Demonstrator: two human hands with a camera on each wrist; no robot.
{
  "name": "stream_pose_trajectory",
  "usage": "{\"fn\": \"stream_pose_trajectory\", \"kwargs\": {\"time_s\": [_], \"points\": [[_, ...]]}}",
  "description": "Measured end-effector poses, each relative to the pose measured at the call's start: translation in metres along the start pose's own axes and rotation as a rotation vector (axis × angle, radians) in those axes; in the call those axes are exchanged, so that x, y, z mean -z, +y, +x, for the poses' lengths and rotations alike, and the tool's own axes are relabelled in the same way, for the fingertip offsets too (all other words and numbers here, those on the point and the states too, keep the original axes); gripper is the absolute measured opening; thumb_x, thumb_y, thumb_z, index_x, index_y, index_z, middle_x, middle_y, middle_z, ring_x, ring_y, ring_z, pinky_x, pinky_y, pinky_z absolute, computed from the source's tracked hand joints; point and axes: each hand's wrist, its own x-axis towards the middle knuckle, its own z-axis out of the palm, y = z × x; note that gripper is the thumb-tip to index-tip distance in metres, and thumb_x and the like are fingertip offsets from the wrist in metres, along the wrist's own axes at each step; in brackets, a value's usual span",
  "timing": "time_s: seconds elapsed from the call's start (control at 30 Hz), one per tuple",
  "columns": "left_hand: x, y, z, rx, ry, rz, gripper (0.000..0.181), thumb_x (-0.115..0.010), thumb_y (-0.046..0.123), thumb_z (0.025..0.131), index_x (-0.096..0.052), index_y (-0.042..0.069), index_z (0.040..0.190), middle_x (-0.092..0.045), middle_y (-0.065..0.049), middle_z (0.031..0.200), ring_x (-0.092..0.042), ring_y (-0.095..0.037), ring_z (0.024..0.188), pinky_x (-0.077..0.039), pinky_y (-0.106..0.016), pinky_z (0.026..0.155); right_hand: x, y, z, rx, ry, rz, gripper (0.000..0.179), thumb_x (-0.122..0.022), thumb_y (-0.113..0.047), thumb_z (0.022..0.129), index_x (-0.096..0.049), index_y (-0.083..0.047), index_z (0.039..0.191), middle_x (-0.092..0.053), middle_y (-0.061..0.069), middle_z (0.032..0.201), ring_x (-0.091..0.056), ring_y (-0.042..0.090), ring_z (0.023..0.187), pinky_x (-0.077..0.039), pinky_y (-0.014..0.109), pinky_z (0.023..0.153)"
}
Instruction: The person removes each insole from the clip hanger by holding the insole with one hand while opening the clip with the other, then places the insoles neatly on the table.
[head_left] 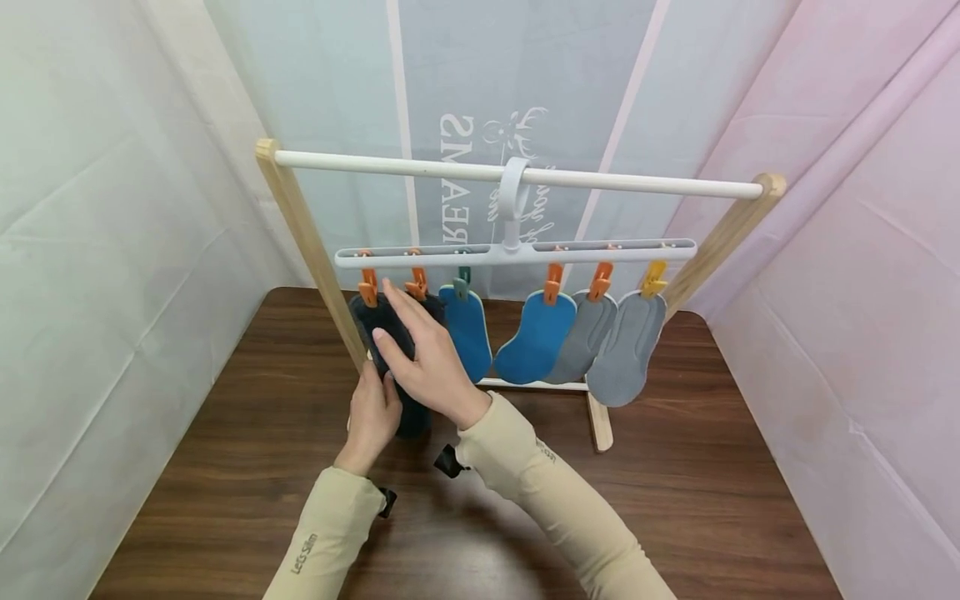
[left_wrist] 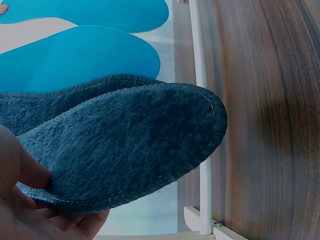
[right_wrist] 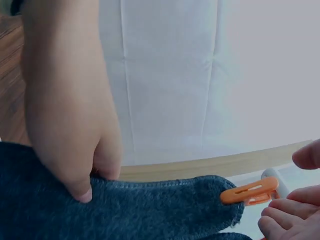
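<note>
My left hand (head_left: 373, 412) pinches the edge of a dark, fuzzy insole (left_wrist: 135, 140), thumb on its face and fingers behind. This insole hangs at the far left of the hanger, its upper end in an orange clip (right_wrist: 250, 192). A second dark insole (left_wrist: 30, 112) hangs close behind it, largely covered. My right hand (head_left: 435, 358) is raised in front of the dark insoles, fingers extended. In the right wrist view its thumb and fingers are spread apart near the orange clip, holding nothing visible.
A pale hanger (head_left: 517, 252) hooks over the white rod (head_left: 637, 181) of a wooden stand (head_left: 306, 233). Blue insoles (head_left: 536, 337) and grey insoles (head_left: 628, 346) hang from clips to the right. Beneath is a brown wooden tabletop (head_left: 675, 500); pale curtains (head_left: 862, 333) surround it.
</note>
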Motion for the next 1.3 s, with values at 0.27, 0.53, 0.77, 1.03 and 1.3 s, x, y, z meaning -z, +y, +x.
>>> {"fn": "stream_pose_trajectory", "kwargs": {"time_s": [0.27, 0.53, 0.77, 1.03, 1.3], "points": [[0.000, 0.000, -0.003, -0.023, 0.014, 0.001, 0.017, -0.042, 0.004, 0.099, -0.045, -0.009, 0.110, -0.051, -0.020, 0.086, -0.053, -0.032, 0.071, -0.042, -0.042, 0.060, -0.012, 0.003, 0.011, -0.049, 0.052, 0.069, 0.053, -0.041, -0.018, 0.104, -0.023, -0.001, 0.151, -0.022, 0.011, 0.158, -0.020, 0.017, 0.147, -0.022, 0.028, 0.118], [0.000, 0.000, -0.004, 0.031, -0.013, 0.042, 0.015, -0.041, 0.007, 0.100, -0.046, -0.006, 0.105, -0.049, -0.017, 0.083, -0.049, -0.028, 0.064, -0.038, -0.036, 0.053, -0.022, 0.010, 0.020, -0.105, 0.095, 0.114, 0.052, -0.040, -0.022, 0.105, -0.025, -0.002, 0.150, -0.023, 0.011, 0.158, -0.020, 0.017, 0.147, -0.022, 0.027, 0.118], [0.002, 0.001, -0.004, 0.077, -0.032, 0.063, 0.015, -0.040, 0.009, 0.101, -0.047, -0.004, 0.103, -0.049, -0.018, 0.084, -0.048, -0.028, 0.063, -0.036, -0.035, 0.051, -0.028, 0.017, 0.030, -0.068, 0.171, 0.133, 0.052, -0.045, -0.017, 0.103, -0.029, 0.001, 0.148, -0.032, 0.014, 0.154, -0.029, 0.020, 0.144, -0.025, 0.026, 0.117], [0.001, 0.003, -0.006, 0.092, -0.050, 0.056, 0.019, -0.038, 0.011, 0.102, -0.048, -0.004, 0.107, -0.052, -0.019, 0.092, -0.052, -0.030, 0.069, -0.039, -0.037, 0.055, -0.030, 0.023, 0.036, -0.092, 0.183, 0.179, 0.042, -0.044, -0.015, 0.103, -0.040, 0.000, 0.142, -0.049, 0.016, 0.140, -0.047, 0.024, 0.130, -0.038, 0.028, 0.109], [0.001, 0.004, -0.009, 0.064, -0.017, 0.086, 0.018, -0.040, 0.011, 0.101, -0.049, -0.005, 0.104, -0.053, -0.022, 0.091, -0.057, -0.038, 0.078, -0.043, -0.046, 0.061, -0.030, 0.025, 0.040, -0.128, 0.149, 0.247, 0.037, -0.044, -0.018, 0.103, -0.042, -0.006, 0.138, -0.054, 0.013, 0.134, -0.052, 0.024, 0.123, -0.043, 0.025, 0.102]]}}
